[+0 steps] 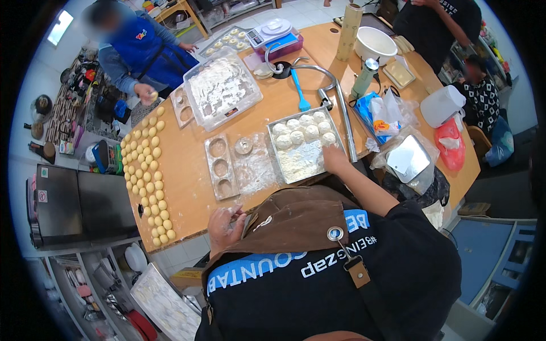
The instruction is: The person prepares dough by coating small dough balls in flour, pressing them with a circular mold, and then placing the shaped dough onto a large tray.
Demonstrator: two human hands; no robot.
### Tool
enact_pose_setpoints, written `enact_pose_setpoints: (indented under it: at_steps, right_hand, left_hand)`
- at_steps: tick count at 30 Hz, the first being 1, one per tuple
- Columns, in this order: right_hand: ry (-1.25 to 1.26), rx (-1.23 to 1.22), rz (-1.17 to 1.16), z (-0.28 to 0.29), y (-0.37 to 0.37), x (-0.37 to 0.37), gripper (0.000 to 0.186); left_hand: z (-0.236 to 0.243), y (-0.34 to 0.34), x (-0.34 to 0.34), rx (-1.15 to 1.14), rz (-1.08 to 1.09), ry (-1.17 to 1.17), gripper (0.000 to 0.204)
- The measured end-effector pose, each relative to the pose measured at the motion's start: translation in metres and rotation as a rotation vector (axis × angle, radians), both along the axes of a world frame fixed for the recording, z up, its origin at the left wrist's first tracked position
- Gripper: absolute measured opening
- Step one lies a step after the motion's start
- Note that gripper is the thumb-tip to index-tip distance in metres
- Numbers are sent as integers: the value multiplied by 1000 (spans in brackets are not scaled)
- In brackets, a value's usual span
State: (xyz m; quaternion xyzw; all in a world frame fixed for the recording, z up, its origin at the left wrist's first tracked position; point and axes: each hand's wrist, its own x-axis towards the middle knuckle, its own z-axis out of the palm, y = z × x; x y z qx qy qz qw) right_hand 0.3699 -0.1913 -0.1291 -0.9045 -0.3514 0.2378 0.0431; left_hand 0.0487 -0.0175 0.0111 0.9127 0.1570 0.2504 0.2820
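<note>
My right hand reaches into the right side of a square metal tray of floured dough balls and loose flour; its fingers are bent, their tips at the flour below the balls, and what they grip is unclear. My left hand, fingers curled and floury, is by the table edge near my apron; its inside is hidden. Left of the tray lie a wooden three-hole mold, a floured patch and a small round piece on it.
Many yellow balls line the table's left. A floury plastic box, blue brush, metal hook, tall roll, white jug and bags surround me. Co-workers stand at back left and right; another sits right.
</note>
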Motion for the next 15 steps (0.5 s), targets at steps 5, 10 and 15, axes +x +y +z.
enact_pose_setpoints:
  at_steps: [5,10,15]
  right_hand:
    - [208,227,302,-46,36,-11,29]
    - [103,380,224,-22,43,-9,30]
    - [15,-66,141,-11,6,25,30]
  left_hand:
    - [-1,-1,-3,11,-5,18,23]
    - [1,-2,-9,6,36,4,23]
    - [4,-1,-10,-1,56,7,22]
